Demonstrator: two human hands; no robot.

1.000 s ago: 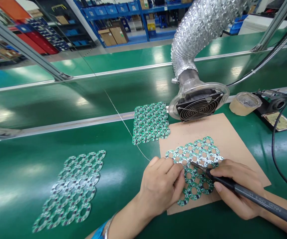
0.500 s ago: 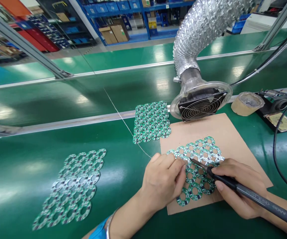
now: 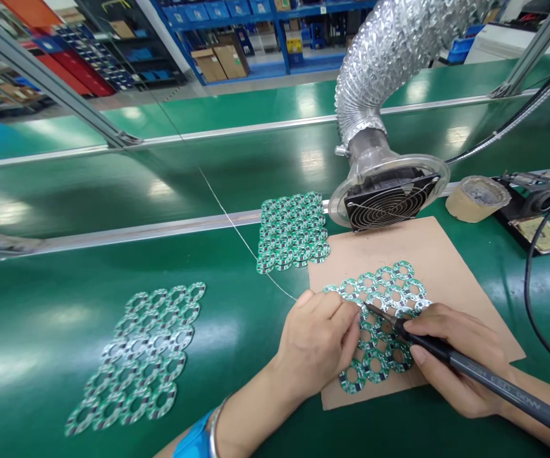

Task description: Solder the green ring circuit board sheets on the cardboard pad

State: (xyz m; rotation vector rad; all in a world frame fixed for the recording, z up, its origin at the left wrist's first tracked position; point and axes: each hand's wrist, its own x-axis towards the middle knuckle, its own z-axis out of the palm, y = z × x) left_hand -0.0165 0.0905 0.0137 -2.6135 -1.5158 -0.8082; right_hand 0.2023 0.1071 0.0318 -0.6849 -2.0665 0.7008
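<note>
My left hand (image 3: 315, 340) is closed, its fingers pinching a thin solder wire (image 3: 229, 219) that comes down from the upper left. It rests over the left part of a panel of green ring-shaped circuit boards (image 3: 364, 370). This panel lies on a sheet of brown cardboard (image 3: 465, 305). In my right hand (image 3: 460, 359) is a black soldering iron (image 3: 494, 385), gripped like a pen. The iron's tip points left and meets the panel close to my left fingertips. Those fingers hide the wire's end and some of the rings.
A stack of similar panels (image 3: 294, 232) sits behind the cardboard, and another ring panel (image 3: 145, 366) lies at left. Over the cardboard's back edge hangs a fume extractor fan (image 3: 391, 203) on a silver duct (image 3: 367, 76). A tape roll (image 3: 477, 200) and iron stand (image 3: 536, 200) stand right.
The whole view has shifted very slightly. Both hands, the soldering iron and the panel keep nearly the same places relative to each other.
</note>
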